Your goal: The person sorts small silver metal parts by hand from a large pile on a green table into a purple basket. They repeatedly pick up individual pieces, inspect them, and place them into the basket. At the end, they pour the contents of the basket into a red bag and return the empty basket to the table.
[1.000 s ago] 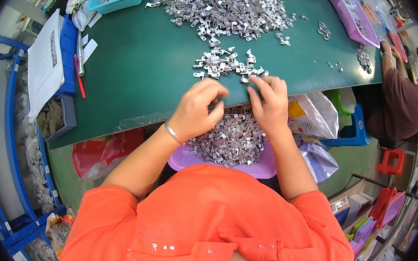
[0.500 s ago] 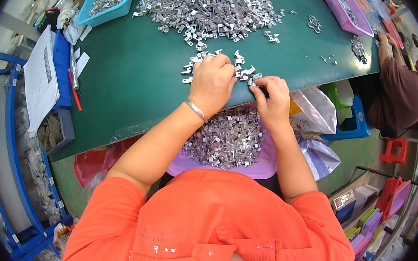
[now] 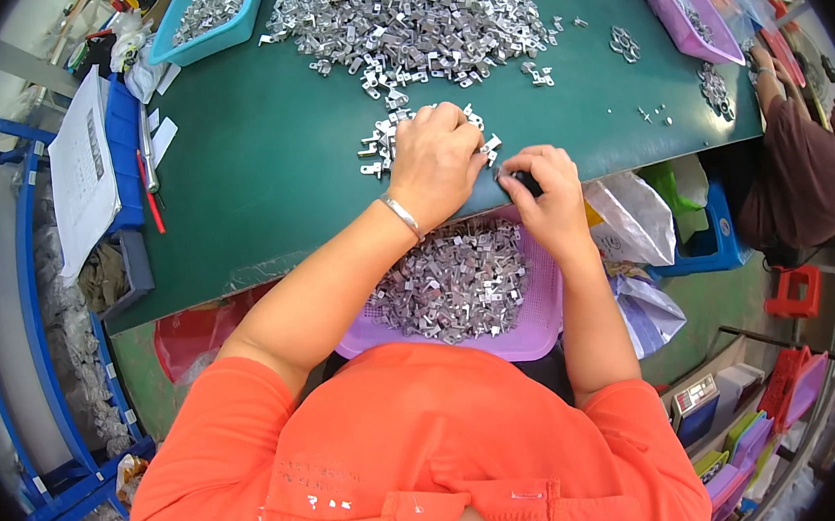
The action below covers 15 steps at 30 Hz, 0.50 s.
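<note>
My left hand is over a small group of bent metal brackets on the green table, its fingers curled down among them. Its fingertips are hidden, so what they grip cannot be made out. Close by on the right, at the table's front edge, my right hand is closed in a pinch. A small metal bracket shows at its thumb and forefinger, and the gap inside the hand looks dark. Below the edge, a purple basket on my lap holds a heap of similar brackets.
A large pile of brackets covers the table's far middle. A turquoise tray stands far left, a pink tray far right. Papers and a red pen lie left. A co-worker sits at the right.
My left hand has shifted slightly right, over brackets that lay beside it. My right hand has turned a little and moved slightly down, with its fingers more curled.
</note>
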Each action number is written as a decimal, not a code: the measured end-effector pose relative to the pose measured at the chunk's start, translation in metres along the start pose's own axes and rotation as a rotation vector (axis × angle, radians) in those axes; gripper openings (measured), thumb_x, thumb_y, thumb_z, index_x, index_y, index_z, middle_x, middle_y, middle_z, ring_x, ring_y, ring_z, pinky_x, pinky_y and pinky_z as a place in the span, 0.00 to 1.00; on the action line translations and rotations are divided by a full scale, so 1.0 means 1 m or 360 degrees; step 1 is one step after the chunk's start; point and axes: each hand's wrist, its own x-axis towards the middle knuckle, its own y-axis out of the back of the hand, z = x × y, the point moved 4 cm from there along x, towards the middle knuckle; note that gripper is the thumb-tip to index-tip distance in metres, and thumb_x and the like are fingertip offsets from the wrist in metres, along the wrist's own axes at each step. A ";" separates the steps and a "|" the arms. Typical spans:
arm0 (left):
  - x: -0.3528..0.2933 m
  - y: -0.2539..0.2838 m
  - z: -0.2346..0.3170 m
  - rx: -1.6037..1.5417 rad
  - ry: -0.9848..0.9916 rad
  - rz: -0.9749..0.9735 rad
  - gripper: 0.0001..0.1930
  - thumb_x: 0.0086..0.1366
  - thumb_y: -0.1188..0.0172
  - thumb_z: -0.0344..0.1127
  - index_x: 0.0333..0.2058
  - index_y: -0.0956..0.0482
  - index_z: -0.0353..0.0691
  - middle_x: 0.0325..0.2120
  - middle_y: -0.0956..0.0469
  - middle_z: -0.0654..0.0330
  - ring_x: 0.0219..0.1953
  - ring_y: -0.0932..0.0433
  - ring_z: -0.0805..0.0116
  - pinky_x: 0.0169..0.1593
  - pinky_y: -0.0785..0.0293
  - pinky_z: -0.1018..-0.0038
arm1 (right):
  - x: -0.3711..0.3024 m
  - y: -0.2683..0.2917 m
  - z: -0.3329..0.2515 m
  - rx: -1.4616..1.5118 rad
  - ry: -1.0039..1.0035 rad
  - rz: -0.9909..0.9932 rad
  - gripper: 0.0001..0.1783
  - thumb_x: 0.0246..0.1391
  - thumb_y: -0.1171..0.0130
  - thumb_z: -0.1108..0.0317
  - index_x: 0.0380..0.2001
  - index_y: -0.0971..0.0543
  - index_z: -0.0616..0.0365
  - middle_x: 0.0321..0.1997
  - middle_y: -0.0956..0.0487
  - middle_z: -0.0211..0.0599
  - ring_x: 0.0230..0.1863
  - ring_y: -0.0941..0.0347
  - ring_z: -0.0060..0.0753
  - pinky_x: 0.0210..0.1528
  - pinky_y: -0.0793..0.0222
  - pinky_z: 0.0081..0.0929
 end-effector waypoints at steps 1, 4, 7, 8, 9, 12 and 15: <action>-0.003 0.002 -0.002 -0.0055 -0.0004 0.0006 0.08 0.50 0.31 0.32 0.29 0.22 0.44 0.32 0.26 0.63 0.38 0.27 0.61 0.41 0.35 0.64 | -0.002 0.003 -0.001 0.0118 0.0038 -0.0100 0.10 0.45 0.37 0.76 0.34 0.19 0.57 0.36 0.23 0.38 0.40 0.28 0.42 0.47 0.34 0.36; -0.012 0.017 0.005 -0.0232 -0.0088 0.0126 0.07 0.51 0.33 0.29 0.28 0.23 0.42 0.32 0.24 0.63 0.38 0.26 0.61 0.43 0.35 0.66 | -0.001 0.008 0.001 0.0711 -0.0041 -0.0376 0.09 0.45 0.40 0.79 0.32 0.19 0.59 0.35 0.22 0.38 0.40 0.26 0.41 0.45 0.32 0.33; -0.028 0.032 0.013 -0.0552 0.0009 0.0010 0.06 0.49 0.39 0.23 0.26 0.26 0.39 0.25 0.26 0.59 0.29 0.26 0.59 0.36 0.32 0.68 | 0.014 0.005 0.002 0.0365 -0.0148 -0.0058 0.11 0.47 0.39 0.79 0.36 0.19 0.60 0.39 0.23 0.37 0.42 0.27 0.36 0.44 0.31 0.28; -0.033 0.033 0.014 -0.0650 0.0062 -0.0080 0.06 0.48 0.41 0.22 0.26 0.27 0.39 0.24 0.26 0.59 0.27 0.27 0.59 0.34 0.31 0.68 | 0.018 0.003 -0.002 0.0329 -0.0177 -0.0026 0.13 0.49 0.39 0.80 0.39 0.20 0.60 0.40 0.24 0.36 0.41 0.27 0.32 0.43 0.31 0.25; -0.035 0.034 0.017 -0.0672 -0.0042 -0.0054 0.06 0.46 0.43 0.21 0.25 0.28 0.38 0.21 0.29 0.57 0.24 0.28 0.59 0.29 0.31 0.69 | 0.019 -0.002 0.000 0.0293 -0.0148 -0.0052 0.14 0.48 0.37 0.79 0.40 0.20 0.60 0.41 0.24 0.36 0.42 0.27 0.32 0.43 0.31 0.26; -0.045 0.037 0.020 -0.0624 0.0034 -0.0346 0.07 0.46 0.42 0.22 0.25 0.28 0.38 0.23 0.29 0.58 0.25 0.27 0.61 0.30 0.29 0.70 | 0.018 -0.011 0.000 0.0169 -0.0020 -0.0167 0.15 0.44 0.35 0.78 0.38 0.21 0.59 0.40 0.25 0.37 0.41 0.27 0.37 0.45 0.30 0.30; -0.046 0.034 0.011 -0.0503 0.0200 -0.0292 0.10 0.51 0.38 0.26 0.34 0.24 0.38 0.31 0.27 0.58 0.29 0.24 0.61 0.33 0.26 0.69 | 0.011 -0.007 0.002 0.0322 -0.0138 -0.0139 0.14 0.41 0.38 0.79 0.36 0.21 0.59 0.41 0.26 0.40 0.39 0.26 0.43 0.41 0.29 0.32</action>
